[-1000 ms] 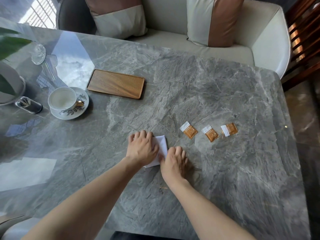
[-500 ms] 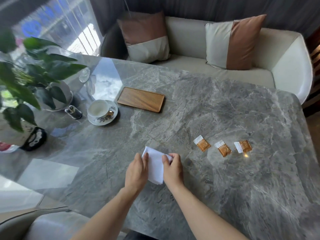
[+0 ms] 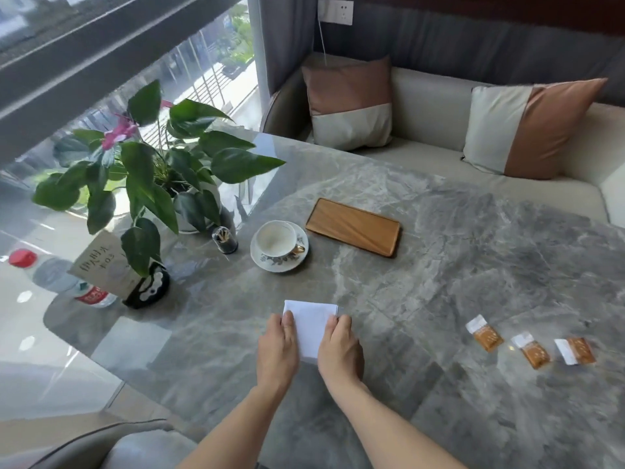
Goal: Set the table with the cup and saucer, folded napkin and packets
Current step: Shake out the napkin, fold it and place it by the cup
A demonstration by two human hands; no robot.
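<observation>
A folded white napkin lies on the grey marble table. My left hand grips its left edge and my right hand grips its right edge, thumbs on top. Beyond it stands a white cup with a gold handle, on a flowered saucer. Just right of the saucer lies a flat wooden tray. Three orange packets lie in a row to the right of my hands.
At the table's left end are a leafy potted plant, a small dark toothpick holder, a card in a black stand and a red-capped bottle. A cream sofa with two cushions runs behind the table.
The view has tilted up and left, bringing the plant and window into sight. My hands now pinch the napkin at both side edges instead of pressing on it.
</observation>
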